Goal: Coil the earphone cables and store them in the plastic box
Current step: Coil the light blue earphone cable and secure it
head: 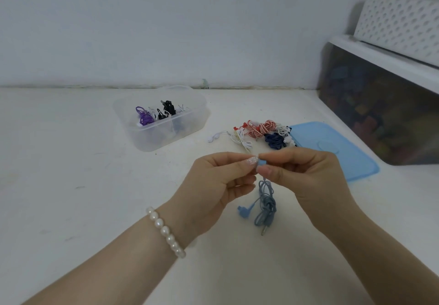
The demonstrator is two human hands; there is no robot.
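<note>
The clear plastic box [164, 124] sits back-left on the white counter [71, 186] — loose coiled earphones [261, 132] lie right of it, beside the blue lid [337, 150].

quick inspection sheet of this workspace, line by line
surface: white tabletop, lightly scuffed
job's things: clear plastic box, lid off, holds purple, black and white earphones; blue lid lies flat to its right; red-white, navy and white earphones lie loose between box and lid
clutter: nothing seen
grippers: left hand and right hand both pinch the top of the blue earphone, held above the table
cables: blue cable hangs below the fingers in loose loops, one earbud and the plug dangling
surroundings: white wall; dark bin with a white perforated basket on top, at right
</note>
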